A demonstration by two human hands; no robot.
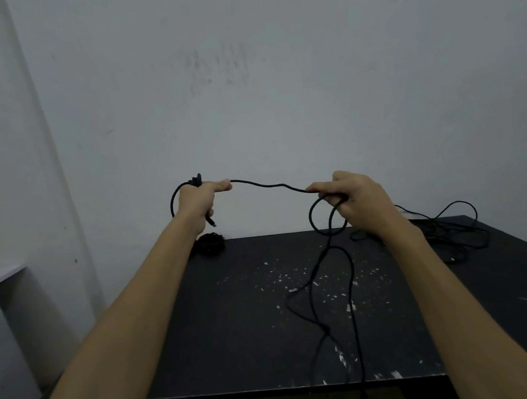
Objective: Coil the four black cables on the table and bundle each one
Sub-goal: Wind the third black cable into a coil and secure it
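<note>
Broadly, the flat black surface (235,316), flecked with white paint chips, carries everything that could snag. At its far right lies a loose tangle of thin black cables (454,231), their strands overlapping so I cannot count them; at the far left edge sits a small dark coiled bundle (209,242), apparently one cable already done.

Above the surface, the thin black cable being worked (270,186) spans between the two raised hands, then drops from the right hand in slack loops across the surface and over its near edge. That trailing length crosses itself at about mid-surface, and I judge this the main hazard: drawing it up could tighten the crossing into a knot. Its hidden lower end might also catch under the edge.

The left hand (196,203) grips the start of the coil, fingers wrapped round a short loop with the plug end hanging below the fist. Should that grip slacken, the loop would likely spring open.

The right hand (356,201) pinches the cable between thumb and fingers, a small loop dangling beneath. This loop looks smaller than the left one, so uneven turns may result, and twist passed along the span could make the cable kink. The right forearm passes close over the tangle and might drag a strand along.
</note>
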